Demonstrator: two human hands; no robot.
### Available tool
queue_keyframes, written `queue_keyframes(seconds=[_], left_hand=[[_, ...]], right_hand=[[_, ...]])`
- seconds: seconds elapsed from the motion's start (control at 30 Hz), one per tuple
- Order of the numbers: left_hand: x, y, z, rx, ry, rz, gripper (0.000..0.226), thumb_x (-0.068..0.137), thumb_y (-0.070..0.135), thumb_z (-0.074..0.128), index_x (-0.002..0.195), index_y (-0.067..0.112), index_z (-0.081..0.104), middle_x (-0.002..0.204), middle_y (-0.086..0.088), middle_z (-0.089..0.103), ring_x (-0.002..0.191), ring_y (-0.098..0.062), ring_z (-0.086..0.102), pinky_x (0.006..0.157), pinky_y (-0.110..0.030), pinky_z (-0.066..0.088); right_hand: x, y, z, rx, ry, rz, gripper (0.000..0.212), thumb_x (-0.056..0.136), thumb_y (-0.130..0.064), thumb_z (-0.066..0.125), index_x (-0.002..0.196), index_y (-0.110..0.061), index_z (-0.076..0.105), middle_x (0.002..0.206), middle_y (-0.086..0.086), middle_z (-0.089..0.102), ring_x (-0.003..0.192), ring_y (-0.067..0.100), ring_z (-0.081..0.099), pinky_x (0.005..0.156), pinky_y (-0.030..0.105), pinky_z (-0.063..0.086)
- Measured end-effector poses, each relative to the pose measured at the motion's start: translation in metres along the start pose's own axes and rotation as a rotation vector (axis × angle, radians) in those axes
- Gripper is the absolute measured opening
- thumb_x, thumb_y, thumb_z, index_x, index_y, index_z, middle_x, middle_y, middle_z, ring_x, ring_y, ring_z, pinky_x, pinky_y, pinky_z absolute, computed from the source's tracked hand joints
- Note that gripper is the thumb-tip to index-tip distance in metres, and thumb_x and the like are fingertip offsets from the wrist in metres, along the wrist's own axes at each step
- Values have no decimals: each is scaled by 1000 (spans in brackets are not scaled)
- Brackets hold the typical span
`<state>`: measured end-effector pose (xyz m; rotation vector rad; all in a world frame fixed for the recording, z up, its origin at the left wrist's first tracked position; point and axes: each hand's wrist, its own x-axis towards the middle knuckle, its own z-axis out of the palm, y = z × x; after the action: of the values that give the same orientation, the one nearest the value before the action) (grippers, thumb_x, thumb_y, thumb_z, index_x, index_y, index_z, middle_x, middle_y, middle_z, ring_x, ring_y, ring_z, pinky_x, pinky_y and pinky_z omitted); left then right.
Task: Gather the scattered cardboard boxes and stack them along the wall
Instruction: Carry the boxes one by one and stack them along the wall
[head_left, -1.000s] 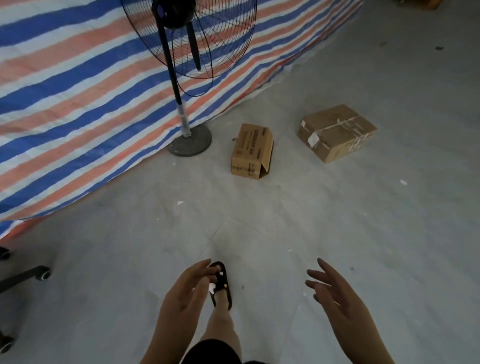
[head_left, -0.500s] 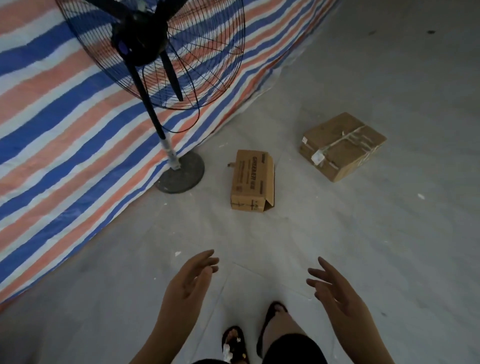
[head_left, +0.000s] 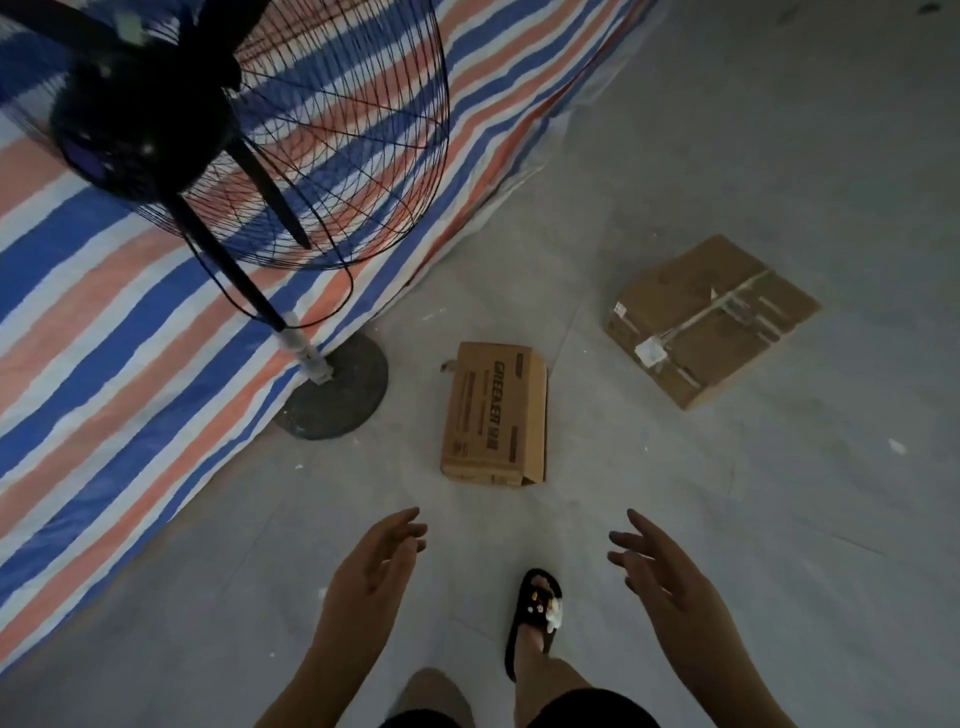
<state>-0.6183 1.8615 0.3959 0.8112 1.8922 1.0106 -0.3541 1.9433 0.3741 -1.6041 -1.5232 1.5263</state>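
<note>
**A:** Since you asked for a count: two cardboard boxes on the floor, one fan, two hands, one sandal showing. The printed box (head_left: 493, 413) lies on its side just right of the fan's round base (head_left: 335, 387), not touching it. The taped box (head_left: 709, 317) sits farther off to the right, well apart from the first.

**B:** What's the floor like? And the room?

**A:** Pale grey floor (head_left: 779, 519), smooth with faint seams and a few white specks. A blue, orange and white striped tarp (head_left: 130, 338) hangs as the wall on the left and meets the floor in a diagonal line. The standing fan (head_left: 223, 130) is right against it. Lighting's pretty dim.

**B:** Which way do the boxes point?

**A:** Printed one runs lengthwise away from the person, open flap at its near right end. The taped one sits flat, turned diagonally, a corner toward the camera.

**B:** Hands?

**A:** Left hand (head_left: 376, 566) and right hand (head_left: 660, 571) both out front, fingers loosely spread, empty, palms facing each other. The sandal (head_left: 535, 618) is planted between them.
</note>
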Motion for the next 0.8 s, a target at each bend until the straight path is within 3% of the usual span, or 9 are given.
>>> queue_keyframes(seconds=[0.1, 0.2, 0.27, 0.33, 0.47, 0.53, 0.63, 0.7, 0.8], left_hand=[[57, -3, 16, -5, -21, -80, 25, 96, 15, 48, 103, 37, 56, 100, 11, 67, 91, 6, 63, 70, -9, 49], [132, -46, 39, 13, -14, -143, 26, 93, 12, 52, 103, 35, 58, 93, 13, 71, 89, 4, 65, 74, -10, 49], [192, -101, 64, 52, 3, -171, 27, 92, 14, 54, 102, 39, 57, 93, 14, 71, 90, 0, 65, 81, -12, 49], [251, -161, 92, 75, 38, -209, 27, 93, 15, 54, 101, 41, 54, 97, 12, 67, 93, -2, 62, 85, -20, 48], [356, -266, 143, 70, 131, -235, 28, 95, 19, 51, 121, 28, 52, 106, 16, 60, 96, 0, 57, 74, -10, 43], [397, -311, 163, 71, 191, -223, 42, 96, 25, 50, 137, 23, 42, 126, 8, 54, 112, -5, 52, 93, -20, 42], [441, -374, 181, 38, 266, -338, 60, 96, 35, 48, 149, 25, 21, 153, 0, 27, 137, -15, 30, 112, -37, 29], [457, -402, 185, -78, 280, -463, 60, 96, 39, 46, 149, 26, 19, 155, 0, 24, 140, -18, 27, 113, -40, 26], [459, -420, 187, -280, 179, -573, 52, 96, 44, 43, 143, 24, 37, 142, 1, 43, 126, -15, 39, 112, -45, 29]], right_hand=[[58, 10, -3, -29, -34, 69, 41, 92, -12, 53, 117, -45, 48, 105, -24, 67, 95, -3, 64, 77, 9, 49], [133, 47, 19, -43, -29, 154, 38, 91, -9, 55, 114, -39, 53, 106, -14, 68, 90, -5, 64, 72, 4, 46], [193, 92, 45, -38, -19, 188, 33, 88, -20, 60, 116, -37, 53, 107, -11, 67, 90, -5, 64, 71, 3, 45], [253, 145, 78, -51, -26, 197, 43, 85, -40, 62, 125, -29, 53, 108, -12, 64, 91, -2, 64, 70, 2, 44], [360, 241, 148, -85, -9, 218, 40, 96, -20, 49, 136, -21, 46, 118, -5, 57, 95, -4, 54, 70, -2, 39], [399, 281, 179, -100, 21, 208, 45, 97, -23, 47, 142, -21, 39, 132, -4, 49, 107, 1, 50, 85, 6, 37], [439, 337, 213, -110, 64, 225, 58, 97, -30, 46, 149, -18, 24, 149, 1, 29, 130, 16, 38, 100, 24, 34], [453, 369, 227, -84, 77, 267, 63, 96, -34, 47, 150, -18, 19, 152, 1, 25, 135, 20, 33, 107, 31, 33], [459, 393, 242, 14, -3, 318, 61, 95, -40, 47, 150, -26, 22, 146, -6, 39, 133, 16, 39, 107, 35, 36]])
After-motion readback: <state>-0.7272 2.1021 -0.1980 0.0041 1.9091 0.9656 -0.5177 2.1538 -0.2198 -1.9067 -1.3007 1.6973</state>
